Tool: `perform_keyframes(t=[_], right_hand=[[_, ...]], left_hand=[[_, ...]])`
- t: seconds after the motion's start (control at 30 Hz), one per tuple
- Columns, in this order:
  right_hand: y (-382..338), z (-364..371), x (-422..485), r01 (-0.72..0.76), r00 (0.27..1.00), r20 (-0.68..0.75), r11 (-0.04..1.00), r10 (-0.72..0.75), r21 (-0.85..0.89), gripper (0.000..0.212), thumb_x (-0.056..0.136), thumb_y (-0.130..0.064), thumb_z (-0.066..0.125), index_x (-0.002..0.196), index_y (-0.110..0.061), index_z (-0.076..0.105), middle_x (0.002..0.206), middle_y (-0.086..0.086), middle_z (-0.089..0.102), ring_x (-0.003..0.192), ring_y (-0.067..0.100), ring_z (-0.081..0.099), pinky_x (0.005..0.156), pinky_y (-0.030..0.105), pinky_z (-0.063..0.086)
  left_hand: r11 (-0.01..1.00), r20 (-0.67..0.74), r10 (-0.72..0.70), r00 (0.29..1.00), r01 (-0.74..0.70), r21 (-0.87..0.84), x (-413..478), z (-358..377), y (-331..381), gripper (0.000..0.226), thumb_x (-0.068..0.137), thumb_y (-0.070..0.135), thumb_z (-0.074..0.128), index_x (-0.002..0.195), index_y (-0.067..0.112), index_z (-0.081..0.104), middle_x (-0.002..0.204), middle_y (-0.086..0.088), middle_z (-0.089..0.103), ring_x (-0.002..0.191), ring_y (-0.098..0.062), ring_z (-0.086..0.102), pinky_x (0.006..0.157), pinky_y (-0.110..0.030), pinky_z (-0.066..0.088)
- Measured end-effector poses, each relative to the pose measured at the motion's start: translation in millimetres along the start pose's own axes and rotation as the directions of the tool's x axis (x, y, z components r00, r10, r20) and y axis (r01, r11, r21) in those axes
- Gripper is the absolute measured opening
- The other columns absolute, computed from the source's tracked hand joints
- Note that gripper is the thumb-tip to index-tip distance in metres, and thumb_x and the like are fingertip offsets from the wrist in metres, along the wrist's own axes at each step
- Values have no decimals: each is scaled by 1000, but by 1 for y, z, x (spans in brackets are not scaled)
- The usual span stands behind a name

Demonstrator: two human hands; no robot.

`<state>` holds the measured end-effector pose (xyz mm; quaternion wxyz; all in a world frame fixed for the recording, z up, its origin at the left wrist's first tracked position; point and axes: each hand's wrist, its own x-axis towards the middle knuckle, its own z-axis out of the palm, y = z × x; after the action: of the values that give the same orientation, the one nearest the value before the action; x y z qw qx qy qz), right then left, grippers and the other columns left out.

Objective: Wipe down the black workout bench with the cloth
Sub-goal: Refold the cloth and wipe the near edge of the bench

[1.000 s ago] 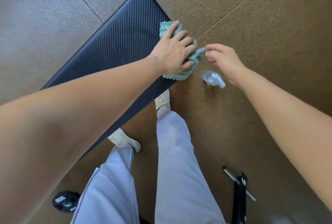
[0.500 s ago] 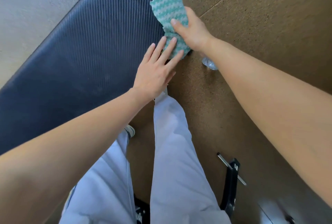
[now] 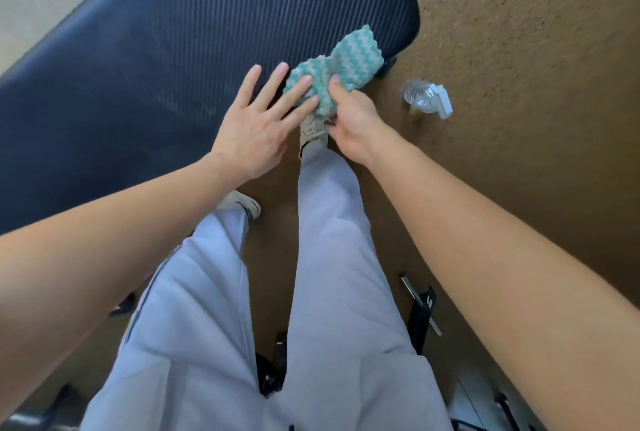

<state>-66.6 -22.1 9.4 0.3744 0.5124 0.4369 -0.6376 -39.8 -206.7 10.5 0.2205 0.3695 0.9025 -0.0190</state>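
Note:
The black workout bench point(image 3: 166, 50) with a ribbed pad runs from the left edge to the upper right. A green and white zigzag cloth point(image 3: 341, 63) lies bunched at the bench's near edge, close to its right end. My right hand point(image 3: 349, 122) pinches the cloth's lower part between thumb and fingers. My left hand point(image 3: 258, 122) is flat with fingers spread on the pad, and its fingertips rest on the cloth's left side.
A clear spray bottle point(image 3: 427, 98) lies on the brown speckled floor point(image 3: 519, 84) to the right of the bench. My legs in light grey trousers point(image 3: 332, 257) stand beside the bench. A black metal frame piece point(image 3: 422, 313) sits at the lower right.
The cloth has come toward me along the bench edge with my right hand on it. My left hand stays flat beside it. The view has shifted so that the bench end shows.

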Motion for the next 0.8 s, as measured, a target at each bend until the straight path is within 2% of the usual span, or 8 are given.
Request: perform_keyframes(t=[0.2,0.33,0.4,0.47,0.53,0.6,0.7,0.8], right_hand=[[4,4,-4,12,993,-111,992,-26,-126,47,105,-33,54,144,-10,44,147,6,52,130,25,54,106,40,42],[0,17,-6,67,984,-171,995,-54,69,36,105,-22,54,138,-8,49,140,13,57,129,29,56,111,43,45],[2,25,-6,96,974,-216,990,-71,107,33,105,-21,54,135,-6,50,138,15,58,130,30,56,107,42,47],[4,27,-7,115,966,-245,985,-81,128,38,105,-21,55,138,-4,49,141,16,57,131,30,55,107,43,48],[4,23,-6,116,968,-239,977,-71,181,38,105,-18,54,139,-2,48,142,18,56,131,31,55,110,47,47],[-1,16,-4,110,974,-219,962,-55,249,40,105,-15,54,142,-1,47,144,21,54,133,33,54,111,51,45],[-10,5,-4,113,977,-209,951,-53,289,42,105,-14,53,144,-1,44,146,23,51,136,35,51,112,52,44],[-19,-2,-7,123,978,-197,946,-65,299,43,104,-13,54,145,-2,44,148,24,50,138,36,49,113,53,43]], left_hand=[[997,60,-73,996,75,-32,-60,7,-37,67,98,35,47,161,21,28,170,-8,23,157,-42,10,124,-65,-1],[980,49,-190,981,193,-57,-76,10,-38,58,96,31,48,153,20,43,168,-11,27,156,-43,14,125,-65,5],[930,-23,-345,938,339,-143,-77,8,-23,48,91,24,49,138,17,57,159,-14,42,149,-44,31,123,-60,20],[804,-95,-540,837,478,-355,-75,6,0,35,85,17,51,116,13,67,133,-13,61,123,-40,54,101,-52,44],[518,58,-702,709,565,-642,-67,-3,26,24,88,18,52,106,15,69,109,-4,67,101,-28,60,82,-46,50],[63,422,-701,575,639,-767,-51,-13,48,17,96,26,55,101,22,71,102,5,71,98,-16,63,85,-40,53],[-705,849,-382,366,478,-524,-21,-25,60,14,100,39,62,94,27,67,110,5,70,105,-15,64,98,-39,54],[-945,910,-168,378,201,-258,3,-29,56,21,100,39,64,115,24,60,120,3,69,105,-12,67,92,-30,57]])
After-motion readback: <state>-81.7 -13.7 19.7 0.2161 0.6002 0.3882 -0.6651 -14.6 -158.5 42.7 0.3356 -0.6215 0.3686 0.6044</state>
